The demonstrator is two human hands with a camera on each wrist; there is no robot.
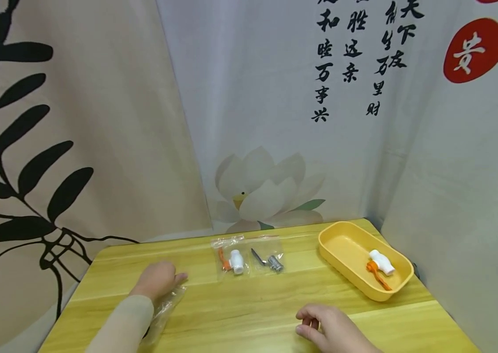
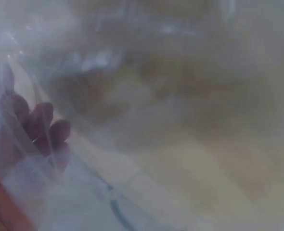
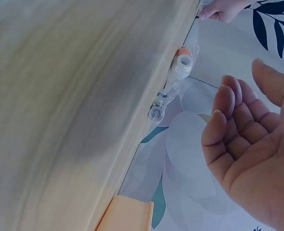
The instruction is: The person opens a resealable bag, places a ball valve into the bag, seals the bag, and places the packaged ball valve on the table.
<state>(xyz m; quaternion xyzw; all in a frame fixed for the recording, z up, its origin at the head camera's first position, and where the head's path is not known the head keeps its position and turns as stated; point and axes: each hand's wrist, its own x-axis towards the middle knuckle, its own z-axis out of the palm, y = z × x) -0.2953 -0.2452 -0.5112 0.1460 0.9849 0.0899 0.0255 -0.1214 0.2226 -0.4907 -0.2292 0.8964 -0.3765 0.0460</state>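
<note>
My left hand (image 1: pixel 156 280) is over the left side of the table, its fingers curled at a clear plastic bag (image 1: pixel 167 311) that trails back along the wrist. In the left wrist view, the fingers (image 2: pixel 45 122) show blurred through the plastic film. My right hand (image 3: pixel 257 139) hovers near the table's front, loosely curled with nothing in it. Between and beyond the hands lie two small clear bags. One holds a white tube-like piece (image 1: pixel 236 262) and an orange piece (image 1: pixel 223 260); the other holds a grey cylindrical piece (image 1: pixel 275 264) and a thin dark piece (image 1: pixel 258 256).
A yellow tray (image 1: pixel 341 257) stands at the right of the wooden table (image 1: pixel 231 314). In it lie another white tube-like piece (image 1: pixel 382 262) and an orange piece with a stem (image 1: pixel 377 275). A printed curtain (image 1: pixel 253 98) hangs right behind the table's back edge.
</note>
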